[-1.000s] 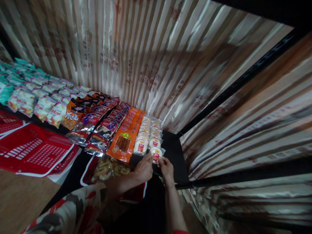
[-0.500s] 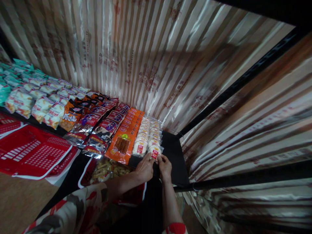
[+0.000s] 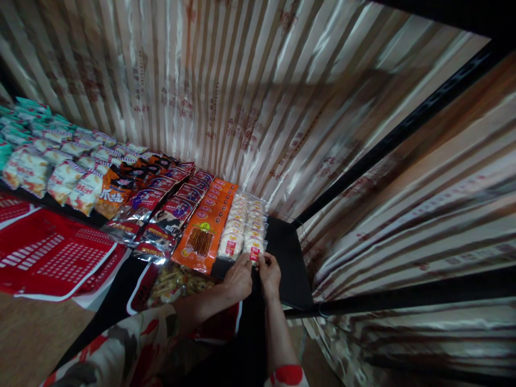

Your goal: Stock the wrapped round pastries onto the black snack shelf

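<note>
A round white snack pack with a red label lies at the front of the right-hand row on the black shelf. My left hand pinches its lower left edge, fingers closed. At its lower right edge, my right hand is closed too, thumb and fingers on the wrapper. Beside it on the left runs another row of the same white packs. Left of these lie flat orange snack bags with brown sticks showing through a window.
Dark red and silver packets, orange-black bags and white chip bags line the shelf leftward. Red baskets stand below. A basket of yellowish packs sits under my left forearm. A black metal post slants up at the right.
Both hands have shifted very slightly left with the front white pack, which now lies straighter in its row. The view has also moved a little.
</note>
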Demonstrator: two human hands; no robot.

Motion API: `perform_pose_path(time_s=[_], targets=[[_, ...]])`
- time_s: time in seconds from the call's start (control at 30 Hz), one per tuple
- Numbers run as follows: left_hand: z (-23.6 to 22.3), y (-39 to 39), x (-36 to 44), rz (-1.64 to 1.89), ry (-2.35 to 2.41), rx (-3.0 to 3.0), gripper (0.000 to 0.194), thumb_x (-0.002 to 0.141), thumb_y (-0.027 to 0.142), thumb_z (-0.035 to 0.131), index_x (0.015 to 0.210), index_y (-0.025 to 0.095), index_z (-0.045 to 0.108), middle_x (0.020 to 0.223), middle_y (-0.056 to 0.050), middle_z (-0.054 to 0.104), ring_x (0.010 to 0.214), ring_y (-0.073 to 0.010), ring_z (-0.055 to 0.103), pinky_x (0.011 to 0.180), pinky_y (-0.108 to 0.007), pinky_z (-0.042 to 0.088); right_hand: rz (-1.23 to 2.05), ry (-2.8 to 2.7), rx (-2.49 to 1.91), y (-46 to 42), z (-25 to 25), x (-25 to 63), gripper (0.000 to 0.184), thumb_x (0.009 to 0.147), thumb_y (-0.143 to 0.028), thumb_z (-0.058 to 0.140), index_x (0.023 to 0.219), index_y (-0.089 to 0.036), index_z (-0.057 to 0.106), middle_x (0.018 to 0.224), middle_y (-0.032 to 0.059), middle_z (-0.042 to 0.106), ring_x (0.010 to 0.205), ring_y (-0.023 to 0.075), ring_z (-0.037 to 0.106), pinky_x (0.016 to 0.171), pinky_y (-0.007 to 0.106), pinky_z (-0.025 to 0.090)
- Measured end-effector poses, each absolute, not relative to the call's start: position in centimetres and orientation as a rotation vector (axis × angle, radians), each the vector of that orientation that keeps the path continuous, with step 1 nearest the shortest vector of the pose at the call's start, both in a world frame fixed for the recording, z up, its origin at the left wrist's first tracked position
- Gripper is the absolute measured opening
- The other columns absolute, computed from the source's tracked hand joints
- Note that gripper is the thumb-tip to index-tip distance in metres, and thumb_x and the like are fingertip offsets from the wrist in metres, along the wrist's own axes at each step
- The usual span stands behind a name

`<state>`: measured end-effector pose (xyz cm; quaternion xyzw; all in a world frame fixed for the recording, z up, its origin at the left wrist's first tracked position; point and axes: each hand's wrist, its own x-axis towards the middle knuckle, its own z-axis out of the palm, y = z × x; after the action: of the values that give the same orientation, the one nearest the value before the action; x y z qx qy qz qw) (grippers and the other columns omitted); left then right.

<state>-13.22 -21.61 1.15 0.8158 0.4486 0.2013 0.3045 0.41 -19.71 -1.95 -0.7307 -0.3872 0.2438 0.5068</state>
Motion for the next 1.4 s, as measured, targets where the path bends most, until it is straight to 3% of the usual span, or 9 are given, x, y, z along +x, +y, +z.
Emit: perform_pose_path(time_s=[0.1,0.43,0.63,0.8,0.97,1.23,1.4], targets=[[1.1,-21.7,-13.1,0.527,1.181,2.169,0.055,0.075,0.007,0.04,0.128,-0.007,0.042,0.14,-0.024,0.037,0.134,-0.0287,0.03,0.113,-0.037,0.027,0.541,-0.94,-1.797,-19.7,-1.9,0.3,0.035,0.066,-0.045,0.062,0.087,-0.018,0.066,0.069,0.0031,0.067,0.052,0.0158,0.058,0.05,0.026,0.045],[0.0,-21.9,-12.7,0.546,1.205,2.207,0.054,0.073,0.009,0.043,0.125,-0.004,0.044,0.14,-0.024,0.036,0.134,-0.0289,0.028,0.113,-0.037,0.026,0.482,-0.986,-1.839,-20.0,-1.7,0.0,0.037,0.069,-0.047,0.059,0.09,-0.018,0.066,0.077,0.0056,0.068,0.058,0.0179,0.06,0.055,0.028,0.045],[-0.2,-22.1,-12.7,0.553,1.196,2.177,0.052,0.073,0.008,0.043,0.124,0.001,0.046,0.14,-0.021,0.038,0.135,-0.0272,0.027,0.112,-0.039,0.028,0.336,-1.012,-1.886,-20.5,-1.7,-0.4,0.049,0.07,-0.049,0.055,0.102,-0.012,0.063,0.094,0.0125,0.066,0.068,0.0193,0.059,0.069,0.031,0.046],[-0.1,-22.2,-12.9,0.6,1.179,2.138,0.055,0.071,0.006,0.045,0.125,-0.001,0.045,0.142,-0.023,0.033,0.136,-0.0295,0.024,0.113,-0.04,0.025,0.267,-0.998,-1.924,-21.0,-1.2,-1.0,0.052,0.072,-0.048,0.052,0.105,-0.009,0.062,0.094,0.0149,0.062,0.071,0.0199,0.058,0.075,0.032,0.045],[0.5,-22.7,-13.6,0.602,1.171,2.143,0.056,0.074,0.005,0.043,0.13,0.006,0.043,0.143,-0.018,0.035,0.135,-0.0273,0.027,0.112,-0.042,0.028,0.24,-0.959,-1.851,-21.7,-0.9,-2.3,0.047,0.075,-0.048,0.05,0.103,-0.012,0.061,0.1,0.0147,0.059,0.071,0.0177,0.057,0.074,0.03,0.046],[0.7,-23.8,-14.6,0.803,1.202,2.143,0.033,0.085,0.01,0.036,0.108,0.013,0.06,0.117,-0.01,0.058,0.112,-0.0198,0.05,0.1,-0.033,0.042,0.305,-0.912,-1.725,-23.7,-1.2,-5.3,0.047,0.081,-0.053,0.041,0.103,-0.015,0.055,0.102,0.0141,0.061,0.088,0.0207,0.058,0.079,0.03,0.045],[-0.2,-24.7,-16.1,0.844,1.185,2.223,0.025,0.088,0.014,0.039,0.097,0.015,0.062,0.095,-0.007,0.062,0.093,-0.0187,0.054,0.086,-0.033,0.048,0.359,-0.951,-1.671,-25.0,-1.9,-7.2,0.04,0.081,-0.051,0.042,0.095,-0.016,0.057,0.095,0.0121,0.064,0.09,0.0215,0.058,0.082,0.031,0.044]])
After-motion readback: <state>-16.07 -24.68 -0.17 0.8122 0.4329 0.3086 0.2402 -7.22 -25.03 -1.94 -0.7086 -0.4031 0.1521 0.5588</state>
